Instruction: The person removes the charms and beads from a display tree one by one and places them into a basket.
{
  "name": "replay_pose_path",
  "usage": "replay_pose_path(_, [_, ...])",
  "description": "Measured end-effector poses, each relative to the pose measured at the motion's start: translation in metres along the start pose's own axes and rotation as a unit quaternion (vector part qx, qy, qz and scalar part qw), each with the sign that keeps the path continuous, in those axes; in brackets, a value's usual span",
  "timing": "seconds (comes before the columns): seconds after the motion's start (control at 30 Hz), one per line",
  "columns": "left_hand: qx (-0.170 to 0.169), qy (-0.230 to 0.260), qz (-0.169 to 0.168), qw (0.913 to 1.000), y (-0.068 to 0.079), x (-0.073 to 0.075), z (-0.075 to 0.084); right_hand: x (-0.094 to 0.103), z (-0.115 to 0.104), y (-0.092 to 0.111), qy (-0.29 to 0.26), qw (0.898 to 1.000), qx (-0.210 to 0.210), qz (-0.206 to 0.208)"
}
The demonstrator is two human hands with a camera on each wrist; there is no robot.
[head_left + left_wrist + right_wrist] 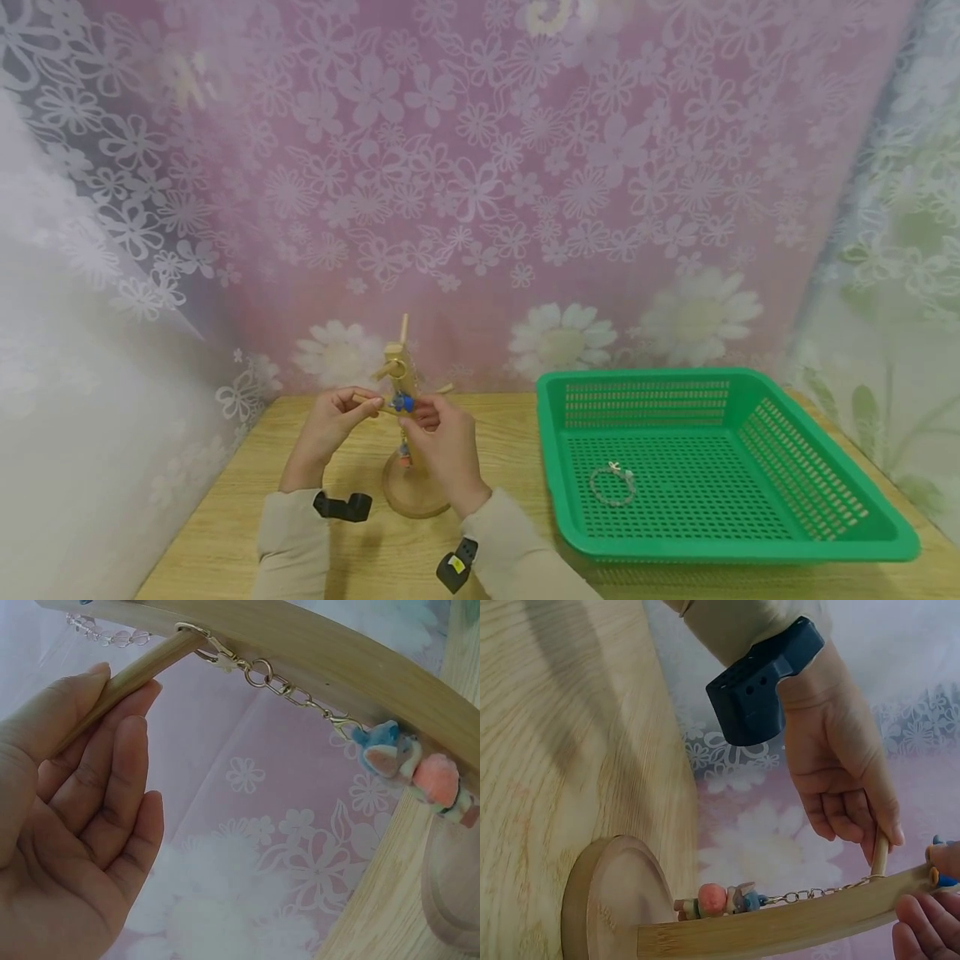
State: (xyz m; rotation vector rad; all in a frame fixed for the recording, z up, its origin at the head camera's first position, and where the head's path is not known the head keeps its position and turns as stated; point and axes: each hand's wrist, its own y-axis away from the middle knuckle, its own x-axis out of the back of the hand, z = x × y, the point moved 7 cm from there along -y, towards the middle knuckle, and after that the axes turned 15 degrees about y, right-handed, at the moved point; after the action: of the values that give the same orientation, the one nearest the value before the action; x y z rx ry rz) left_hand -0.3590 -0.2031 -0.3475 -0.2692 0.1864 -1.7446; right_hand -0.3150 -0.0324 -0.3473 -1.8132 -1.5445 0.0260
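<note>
Head view: the left hand (324,429) pinches the peg (146,671) jutting leftward from the wooden post (795,922), while the right hand (447,447), nearer the post on its right, grips the blue charm (405,402).

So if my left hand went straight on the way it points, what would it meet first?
Your left hand would probably meet the clasp round the peg, then the post; depth is unclear.

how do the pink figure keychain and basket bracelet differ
The keychain hangs from a peg; the bracelet lies in the green basket. The keychain is long, ending in a figure; the bracelet forms a loop. The keychain shows blue and pink; the bracelet looks pale. Neither is held.
</note>
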Motion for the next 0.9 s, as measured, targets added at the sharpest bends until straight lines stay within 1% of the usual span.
replay_pose_path(0.13, [-0.003,0.000,-0.010,0.9999,0.0009,-0.0015,0.0006,-0.0001,-0.0013,0.0000,0.004,1.000,0.011,0.010])
replay_pose_path(0.27, [-0.002,0.004,-0.010,0.9999,0.0013,-0.0009,-0.0003,-0.0001,-0.0014,-0.0005,0.005,1.000,0.013,0.016])
replay_pose_path(0.47, [-0.002,0.009,-0.006,0.9999,0.0006,-0.0006,-0.0012,0.0008,-0.0039,-0.0016,0.041,0.999,0.019,0.028])
replay_pose_path(0.67, [-0.006,0.011,-0.006,0.9999,0.0015,-0.0025,0.0016,0.0016,-0.0037,-0.0024,0.057,0.997,0.024,0.034])
replay_pose_path(0.8, [-0.008,0.010,-0.006,0.9999,0.0011,-0.0028,0.0023,0.0024,-0.0029,-0.0031,0.054,0.997,0.029,0.038])
replay_pose_path(0.9, [-0.006,0.006,-0.005,0.9999,0.0008,-0.0022,0.0010,0.0028,-0.0020,-0.0026,0.033,0.999,0.020,0.031])
